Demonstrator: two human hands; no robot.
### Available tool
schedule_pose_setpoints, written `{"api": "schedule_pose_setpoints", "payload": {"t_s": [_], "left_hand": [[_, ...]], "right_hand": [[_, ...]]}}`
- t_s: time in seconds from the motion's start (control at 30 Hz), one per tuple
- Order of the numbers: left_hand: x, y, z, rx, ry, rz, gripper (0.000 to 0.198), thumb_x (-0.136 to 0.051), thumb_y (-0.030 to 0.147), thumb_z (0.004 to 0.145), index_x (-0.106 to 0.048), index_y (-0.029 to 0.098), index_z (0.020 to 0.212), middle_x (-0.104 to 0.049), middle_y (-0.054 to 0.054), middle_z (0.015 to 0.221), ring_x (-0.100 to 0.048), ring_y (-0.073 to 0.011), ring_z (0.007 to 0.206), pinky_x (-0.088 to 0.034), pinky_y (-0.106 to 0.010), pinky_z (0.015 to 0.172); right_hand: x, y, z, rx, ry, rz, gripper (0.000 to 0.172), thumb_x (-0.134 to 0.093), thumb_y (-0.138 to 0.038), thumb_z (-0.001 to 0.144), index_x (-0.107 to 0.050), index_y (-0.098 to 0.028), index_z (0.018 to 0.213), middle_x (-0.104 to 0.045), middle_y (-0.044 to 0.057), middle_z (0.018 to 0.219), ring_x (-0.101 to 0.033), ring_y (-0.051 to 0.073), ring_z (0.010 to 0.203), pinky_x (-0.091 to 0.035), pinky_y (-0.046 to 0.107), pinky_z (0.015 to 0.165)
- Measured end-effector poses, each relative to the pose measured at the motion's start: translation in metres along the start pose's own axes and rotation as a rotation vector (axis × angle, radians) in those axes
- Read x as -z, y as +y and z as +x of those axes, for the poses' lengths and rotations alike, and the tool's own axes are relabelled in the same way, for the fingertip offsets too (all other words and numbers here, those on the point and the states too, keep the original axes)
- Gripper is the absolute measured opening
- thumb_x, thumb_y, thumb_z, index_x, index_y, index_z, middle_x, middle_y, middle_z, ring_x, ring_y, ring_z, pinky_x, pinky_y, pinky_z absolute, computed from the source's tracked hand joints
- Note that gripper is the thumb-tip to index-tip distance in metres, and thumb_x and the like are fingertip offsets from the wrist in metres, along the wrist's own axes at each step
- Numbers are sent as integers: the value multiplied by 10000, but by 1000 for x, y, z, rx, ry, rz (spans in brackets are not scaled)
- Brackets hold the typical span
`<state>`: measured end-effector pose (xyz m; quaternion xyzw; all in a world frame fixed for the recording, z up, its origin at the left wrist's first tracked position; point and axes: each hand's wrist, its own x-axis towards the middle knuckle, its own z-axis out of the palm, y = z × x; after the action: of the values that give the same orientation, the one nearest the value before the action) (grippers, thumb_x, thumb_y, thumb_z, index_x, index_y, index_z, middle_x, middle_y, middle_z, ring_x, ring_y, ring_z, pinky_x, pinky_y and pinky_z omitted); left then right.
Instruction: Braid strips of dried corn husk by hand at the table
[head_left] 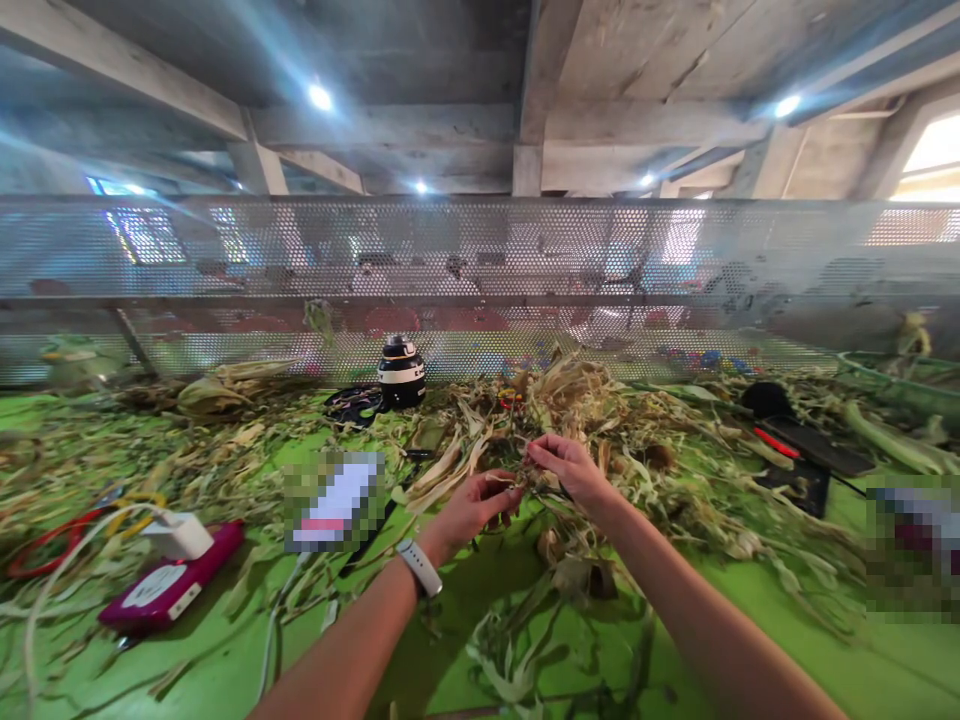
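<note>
Over the middle of the green table [465,600], my left hand [480,505] and my right hand [568,465] are close together. Both have thumb and fingers pinched on a thin strand of dried husk [525,480]; its exact shape is hard to make out. A white band is on my left wrist. Just beyond my hands lies a heap of pale dried corn husks [574,385]. Below them, loose curled husk strips [517,650] rest on the green surface.
Left are a magenta power strip [214,560] with a white charger [176,535], orange-handled scissors [56,545] and a blurred-out phone [337,505]. A black jar [402,372] stands before the perforated metal screen [465,250]. A black tool with red [780,440] and a green basket [900,385] are right.
</note>
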<state>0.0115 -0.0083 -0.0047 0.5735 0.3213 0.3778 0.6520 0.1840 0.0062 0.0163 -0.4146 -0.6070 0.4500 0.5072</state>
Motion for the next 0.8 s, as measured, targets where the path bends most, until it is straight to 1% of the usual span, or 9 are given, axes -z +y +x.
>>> {"api": "schedule_pose_setpoints", "payload": {"t_s": [0.07,0.13,0.27,0.33,0.43,0.53,0.6,0.67,0.8], "left_hand": [[0,-1,1,2,37,-9,391,-750,432,601,-613,161,845,-544,47,554,-446,-77,483,-303,-212,472],[1,0,1,-9,114,-23,379,-748,444,596,-625,163,818,-546,41,568,-466,-83,499,-308,-213,474],[5,5,3,-38,333,-146,373,-762,432,576,-646,168,814,-602,17,647,-526,-93,557,-333,-205,491],[9,9,4,-95,446,-262,393,-785,396,555,-644,167,841,-638,3,708,-560,-99,606,-360,-198,518],[16,14,7,-222,518,-392,425,-807,341,534,-635,171,883,-669,-6,774,-593,-106,659,-417,-200,590],[21,16,9,-296,501,-408,406,-796,326,556,-633,165,891,-664,9,727,-589,-95,621,-433,-195,582],[23,15,9,-324,497,-402,400,-795,318,562,-629,162,891,-658,17,709,-586,-85,606,-431,-185,567],[24,13,9,-334,494,-388,388,-790,321,571,-624,170,888,-658,24,706,-588,-78,610,-424,-173,554],[23,11,8,-307,492,-340,351,-780,332,589,-623,191,869,-669,31,721,-599,-90,653,-416,-174,547]], "right_hand": [[0,-3,-2,39,-10,-8,393,-650,-561,663,-589,-173,675,-551,-3,678,-494,115,657,-394,242,642],[1,-10,-7,92,-37,-26,357,-661,-528,674,-610,-175,678,-592,31,839,-535,145,800,-407,264,743],[2,-28,-18,127,-216,-44,301,-647,-469,717,-671,-170,708,-568,79,1154,-509,222,1060,-381,323,885],[4,-32,-18,119,-223,5,298,-613,-463,742,-685,-175,757,-597,81,1124,-523,232,1051,-391,334,879],[14,-27,-11,9,-62,-22,295,-602,-463,716,-664,-184,788,-657,56,827,-590,197,800,-440,305,728],[33,-21,-4,-91,10,-452,195,-600,-373,677,-610,-183,633,-583,10,567,-534,157,588,-390,256,565],[44,-21,-5,-103,15,-870,131,-576,-271,666,-587,-186,566,-581,15,555,-533,156,596,-347,247,553],[50,-23,-9,-164,-1,-1166,93,-553,-217,648,-590,-187,569,-617,42,621,-560,178,637,-326,256,555],[45,-23,-15,-319,-58,-1333,62,-577,-244,609,-580,-183,598,-646,102,721,-599,237,690,-322,283,548]]}}
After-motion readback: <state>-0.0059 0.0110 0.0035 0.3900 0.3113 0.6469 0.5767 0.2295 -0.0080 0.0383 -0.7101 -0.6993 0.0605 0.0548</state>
